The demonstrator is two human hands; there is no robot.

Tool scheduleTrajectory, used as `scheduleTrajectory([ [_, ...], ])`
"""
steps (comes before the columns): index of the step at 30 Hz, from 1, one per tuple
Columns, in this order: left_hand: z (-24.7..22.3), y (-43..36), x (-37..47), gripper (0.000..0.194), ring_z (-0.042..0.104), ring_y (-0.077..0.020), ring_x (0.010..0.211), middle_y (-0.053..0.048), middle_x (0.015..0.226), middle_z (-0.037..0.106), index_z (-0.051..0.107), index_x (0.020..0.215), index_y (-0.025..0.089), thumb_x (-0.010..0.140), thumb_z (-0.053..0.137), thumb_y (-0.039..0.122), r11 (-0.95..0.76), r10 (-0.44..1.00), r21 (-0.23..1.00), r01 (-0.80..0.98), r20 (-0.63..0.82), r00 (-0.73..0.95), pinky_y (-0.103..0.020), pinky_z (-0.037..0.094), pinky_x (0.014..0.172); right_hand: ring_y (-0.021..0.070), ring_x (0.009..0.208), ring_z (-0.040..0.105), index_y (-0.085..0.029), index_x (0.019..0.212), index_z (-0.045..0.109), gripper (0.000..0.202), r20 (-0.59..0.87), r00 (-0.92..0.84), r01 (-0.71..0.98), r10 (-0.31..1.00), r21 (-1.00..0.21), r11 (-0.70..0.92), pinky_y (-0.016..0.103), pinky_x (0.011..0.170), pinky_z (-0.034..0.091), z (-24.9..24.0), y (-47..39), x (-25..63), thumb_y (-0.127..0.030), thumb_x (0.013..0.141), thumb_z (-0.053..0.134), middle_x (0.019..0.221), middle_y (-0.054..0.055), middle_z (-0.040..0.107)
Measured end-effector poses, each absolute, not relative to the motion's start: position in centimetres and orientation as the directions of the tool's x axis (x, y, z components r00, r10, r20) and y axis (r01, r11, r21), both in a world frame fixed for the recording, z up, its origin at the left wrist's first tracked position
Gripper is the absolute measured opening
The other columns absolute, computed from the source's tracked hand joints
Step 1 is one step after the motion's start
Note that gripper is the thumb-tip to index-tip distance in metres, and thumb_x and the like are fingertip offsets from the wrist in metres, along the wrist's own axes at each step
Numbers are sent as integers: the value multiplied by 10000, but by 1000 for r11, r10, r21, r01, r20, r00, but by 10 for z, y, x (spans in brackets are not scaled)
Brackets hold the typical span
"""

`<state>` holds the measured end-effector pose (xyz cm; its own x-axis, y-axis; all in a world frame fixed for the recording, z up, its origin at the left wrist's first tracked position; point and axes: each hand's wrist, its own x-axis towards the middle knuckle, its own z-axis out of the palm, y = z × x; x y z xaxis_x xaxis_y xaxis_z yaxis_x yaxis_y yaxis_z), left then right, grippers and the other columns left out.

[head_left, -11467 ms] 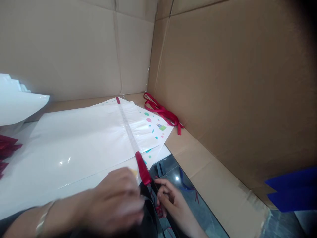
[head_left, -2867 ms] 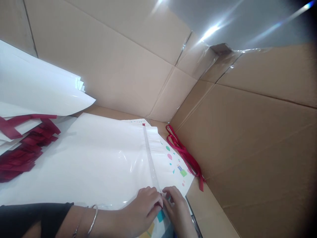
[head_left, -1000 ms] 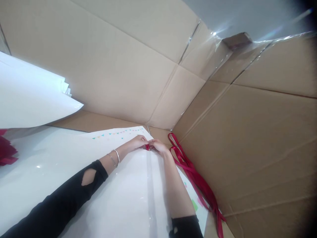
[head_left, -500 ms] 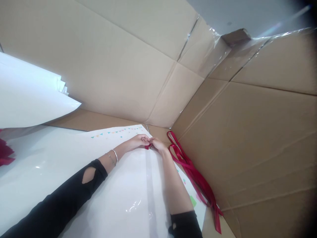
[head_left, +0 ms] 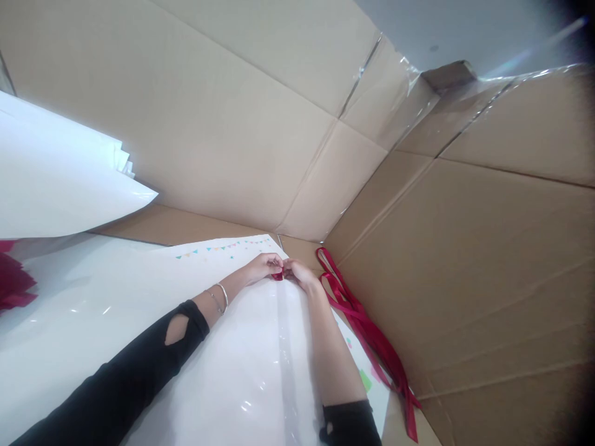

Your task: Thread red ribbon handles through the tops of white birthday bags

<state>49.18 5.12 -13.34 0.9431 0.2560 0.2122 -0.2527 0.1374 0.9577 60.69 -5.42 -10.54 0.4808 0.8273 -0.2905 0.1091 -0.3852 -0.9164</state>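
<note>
At the top end of a white plastic-covered bundle, a small red ribbon piece shows between my fingers. My left hand pinches it from the left, fingers closed. From the right, my right hand meets it, fingers bent and pressed together at the ribbon's edge. The two hands almost touch. A pale strip runs down the bundle from the ribbon. Beneath lies a white sheet printed with small coloured flags.
Long red ribbons lie along the right cardboard wall. Another cardboard wall rises behind. White sheets are stacked at the left, above dark red material.
The view has shifted slightly, so everything sits a little further right. My fingers have moved slightly around the small red ribbon, and both hands stay at the bundle's top end.
</note>
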Motion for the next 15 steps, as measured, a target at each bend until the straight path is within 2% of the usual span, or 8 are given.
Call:
scheduleTrajectory([
  [8,-129,56,483,282,567,-117,655,3,674,572,539,720,123,617,766,254,179,205,944,-279,241,949,-235,421,638,97,625,571,-110,912,598,237,-289,524,103,801,-912,-397,244,577,493,-105,-55,609,-338,907,536,800,15,610],
  [12,-129,57,481,398,600,-140,721,-26,791,606,549,922,143,626,783,271,211,225,945,-250,202,953,-254,443,677,88,597,558,-109,866,597,226,-269,526,119,807,-916,-383,231,558,484,-100,-63,605,-323,907,538,754,1,598],
  [15,-130,57,482,445,615,-144,760,-40,861,606,480,1039,171,718,726,357,236,292,940,-246,173,941,-268,460,714,86,588,558,-108,865,599,212,-263,534,146,803,-908,-394,228,555,487,-95,-65,600,-310,904,547,733,-7,593],
])
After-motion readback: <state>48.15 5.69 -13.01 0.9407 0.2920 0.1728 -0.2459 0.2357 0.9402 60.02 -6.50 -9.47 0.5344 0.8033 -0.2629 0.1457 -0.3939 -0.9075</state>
